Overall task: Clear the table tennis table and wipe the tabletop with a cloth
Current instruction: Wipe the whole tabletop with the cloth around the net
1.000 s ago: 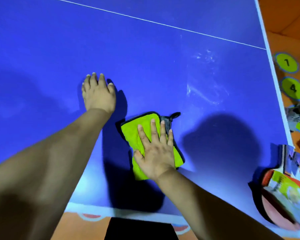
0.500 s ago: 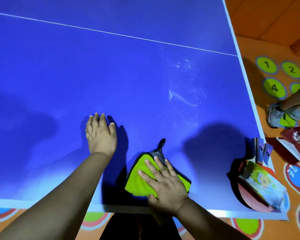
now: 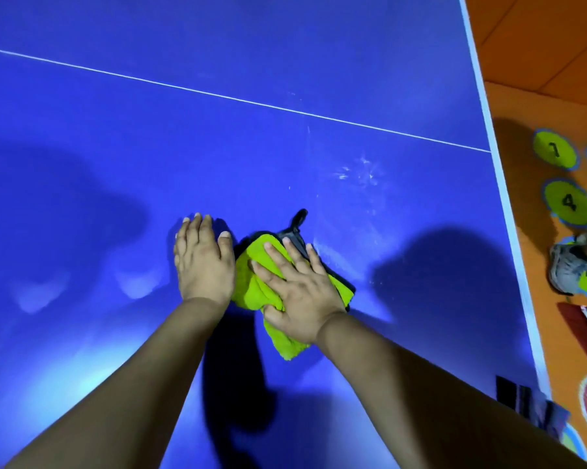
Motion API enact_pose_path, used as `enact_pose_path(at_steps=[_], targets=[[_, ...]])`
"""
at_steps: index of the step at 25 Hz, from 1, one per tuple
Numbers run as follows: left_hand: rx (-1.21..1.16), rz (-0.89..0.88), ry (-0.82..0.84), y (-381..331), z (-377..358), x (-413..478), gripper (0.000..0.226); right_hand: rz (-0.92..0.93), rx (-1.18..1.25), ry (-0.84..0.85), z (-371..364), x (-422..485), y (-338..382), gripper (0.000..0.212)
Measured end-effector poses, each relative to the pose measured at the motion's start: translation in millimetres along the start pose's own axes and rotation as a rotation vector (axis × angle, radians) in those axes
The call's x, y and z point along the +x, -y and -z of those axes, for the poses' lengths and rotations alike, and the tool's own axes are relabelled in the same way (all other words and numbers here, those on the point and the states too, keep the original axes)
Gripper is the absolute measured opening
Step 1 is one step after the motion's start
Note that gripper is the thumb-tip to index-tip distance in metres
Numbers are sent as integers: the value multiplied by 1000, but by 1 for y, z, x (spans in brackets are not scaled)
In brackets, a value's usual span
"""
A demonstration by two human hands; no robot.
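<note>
Green cloth [image 3: 248,289] being pressed onto a blue table [image 3: 217,147].
The cloth is being flattened by the right hand [image 3: 298,292], fingers straight; the left hand [image 3: 202,262] is being rested open just left of it.

On floor discs [image 3: 568,202]: 4, perhaps 1.

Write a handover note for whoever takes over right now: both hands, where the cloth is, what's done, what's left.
Left hand: open, flat on the bare table, right beside the cloth.
Right hand: open, pressing the green cloth onto the tabletop.
Done: wiping is under way in the near middle part.
Left: the white smudges beyond the cloth are not yet wiped. Dark items sit at the near right corner, so clearing isn't finished.
</note>
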State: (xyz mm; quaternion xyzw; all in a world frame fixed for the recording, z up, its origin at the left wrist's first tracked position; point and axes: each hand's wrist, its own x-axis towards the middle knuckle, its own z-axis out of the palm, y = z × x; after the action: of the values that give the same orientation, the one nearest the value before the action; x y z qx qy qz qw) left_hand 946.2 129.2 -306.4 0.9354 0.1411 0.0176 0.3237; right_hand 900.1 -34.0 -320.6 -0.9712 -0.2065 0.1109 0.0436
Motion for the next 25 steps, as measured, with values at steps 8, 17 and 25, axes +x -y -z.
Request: enact_pose_path(at_steps=[8,17,25], targets=[[150,72,-151,-29,-59,45,61,-45,4,-41,33,143,-91,72],[357,94,-233,-33,-73,53,59,-159,17,-45,62,261,-157,65],[373,96,-235,-35,-75,53,59,-369,90,-54,70,234,-221,65]])
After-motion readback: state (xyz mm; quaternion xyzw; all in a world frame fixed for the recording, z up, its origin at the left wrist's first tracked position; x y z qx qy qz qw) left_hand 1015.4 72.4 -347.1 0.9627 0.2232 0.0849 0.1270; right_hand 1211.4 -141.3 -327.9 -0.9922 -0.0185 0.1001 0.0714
